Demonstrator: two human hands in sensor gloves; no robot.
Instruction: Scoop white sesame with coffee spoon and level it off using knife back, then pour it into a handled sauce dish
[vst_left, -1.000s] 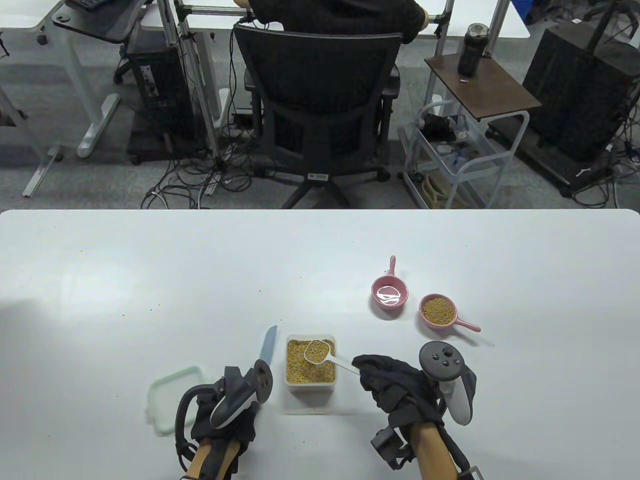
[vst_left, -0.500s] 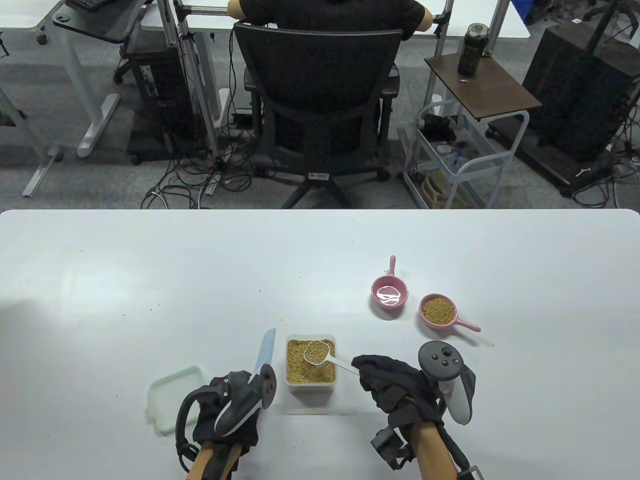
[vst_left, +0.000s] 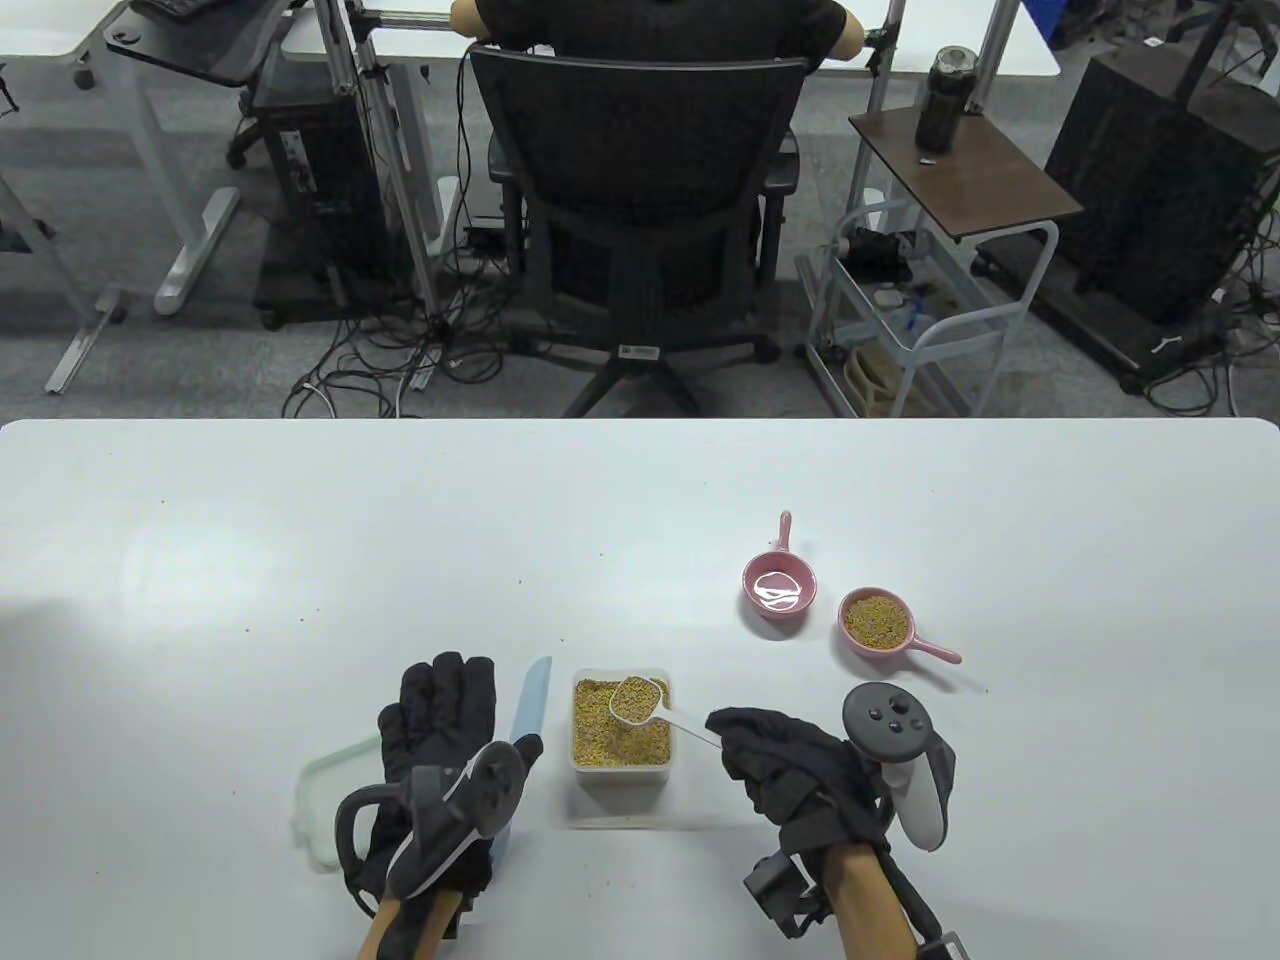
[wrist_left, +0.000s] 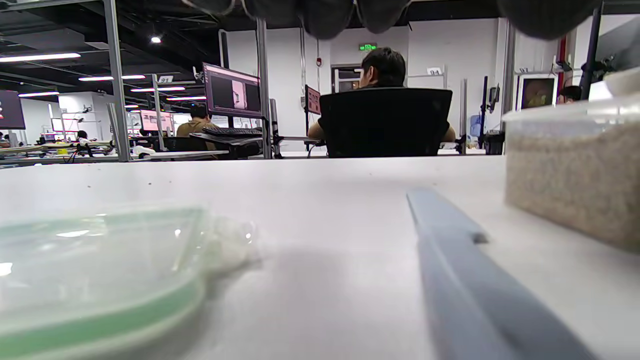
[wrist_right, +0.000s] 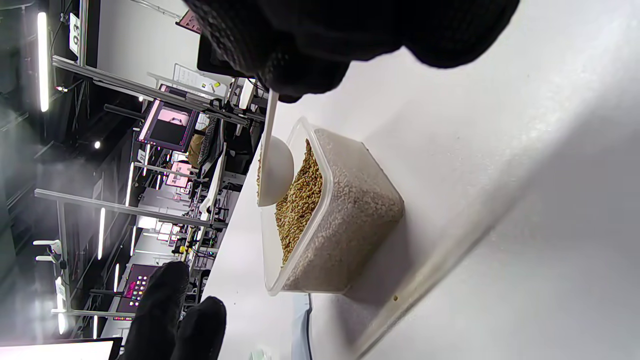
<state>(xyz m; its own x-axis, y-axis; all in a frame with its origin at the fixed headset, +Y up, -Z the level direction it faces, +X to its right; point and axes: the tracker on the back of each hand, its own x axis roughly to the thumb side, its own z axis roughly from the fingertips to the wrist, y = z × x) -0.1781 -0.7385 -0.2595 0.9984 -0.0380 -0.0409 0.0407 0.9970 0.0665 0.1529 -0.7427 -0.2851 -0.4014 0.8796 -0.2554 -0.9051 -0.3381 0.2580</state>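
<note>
My left hand (vst_left: 438, 722) has released the pale blue knife (vst_left: 533, 703), fingers now flat left of the clear sesame tub (vst_left: 620, 770); my right hand (vst_left: 790, 770) still pinches the white plastic coffee spoon (vst_left: 637, 699).

The far and left stretches of the counter (vst_left: 300, 520) lie bare. Near the front edge, the lid (vst_left: 325, 800), knife (vst_left: 533, 700) and sesame box (vst_left: 621, 765) stand close together, seemingly leaving narrow gaps. Two pink dishes (vst_left: 780, 590) block the right-centre.
</note>
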